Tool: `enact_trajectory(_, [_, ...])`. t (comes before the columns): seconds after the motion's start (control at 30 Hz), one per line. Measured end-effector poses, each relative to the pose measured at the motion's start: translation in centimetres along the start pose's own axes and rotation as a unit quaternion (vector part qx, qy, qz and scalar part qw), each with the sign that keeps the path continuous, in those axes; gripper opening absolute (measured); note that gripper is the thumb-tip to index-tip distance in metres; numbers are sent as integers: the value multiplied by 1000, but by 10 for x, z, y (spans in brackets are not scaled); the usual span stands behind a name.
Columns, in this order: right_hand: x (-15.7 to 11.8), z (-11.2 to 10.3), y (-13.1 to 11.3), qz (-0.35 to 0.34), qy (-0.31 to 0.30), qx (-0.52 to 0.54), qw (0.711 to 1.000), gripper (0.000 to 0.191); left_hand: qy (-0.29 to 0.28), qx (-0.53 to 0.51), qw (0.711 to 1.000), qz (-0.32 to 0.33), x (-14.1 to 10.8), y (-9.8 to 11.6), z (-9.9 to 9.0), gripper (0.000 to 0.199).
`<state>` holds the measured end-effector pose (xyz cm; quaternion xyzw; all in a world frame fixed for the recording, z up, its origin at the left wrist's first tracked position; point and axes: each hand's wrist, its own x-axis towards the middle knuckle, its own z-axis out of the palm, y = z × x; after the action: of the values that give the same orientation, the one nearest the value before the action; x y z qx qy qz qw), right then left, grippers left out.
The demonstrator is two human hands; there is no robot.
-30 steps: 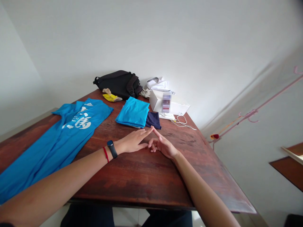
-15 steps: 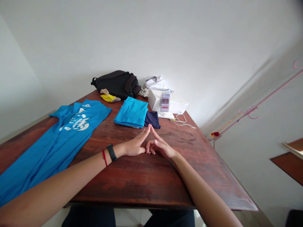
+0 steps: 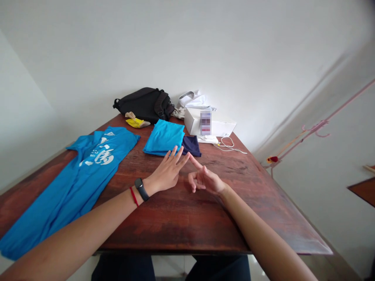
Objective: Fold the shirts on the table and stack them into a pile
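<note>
My left hand [image 3: 166, 171] is held above the table with its fingers spread and nothing in it. A black band is on that wrist, beside a red cord. My right hand [image 3: 207, 180] points with its index finger, whose tip meets a fingertip of my left hand; its other fingers are loosely bent and hold nothing. Just beyond the hands lies a folded blue cloth [image 3: 164, 136], with a folded dark navy cloth [image 3: 191, 146] at its right side. To the left, a blue T-shirt [image 3: 88, 175] with white print lies spread over the table.
The wooden table [image 3: 181, 226] carries a black bag [image 3: 140, 103] at the back, a small yellow and beige item [image 3: 135, 122], a white box [image 3: 224, 128], a white cable [image 3: 231, 147] and white fabric [image 3: 195, 99]. A pink rack [image 3: 316, 127] stands at the right.
My left hand has turned and spread its fingers, back upward. My right hand has shifted slightly right, its bent fingers now apart from the left thumb. The view has swung slightly left.
</note>
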<state>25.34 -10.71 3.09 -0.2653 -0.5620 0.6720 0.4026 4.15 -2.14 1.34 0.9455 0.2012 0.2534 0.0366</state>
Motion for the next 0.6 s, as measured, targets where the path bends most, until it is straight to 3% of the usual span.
enact_trajectory(0.2, [-2,-1,-2,-1,-5,14,1000,104,-1,-6,1000,3,3,5,-4,101])
enact_trajectory(0.43, [-1,4,-3,-13,-37,-9,999,102,-38,-125,991,6,0,7,9,115])
enact_trajectory(0.6, [-3,7,-5,-20,-33,-5,999,102,-48,-172,984,-9,2,14,8,103])
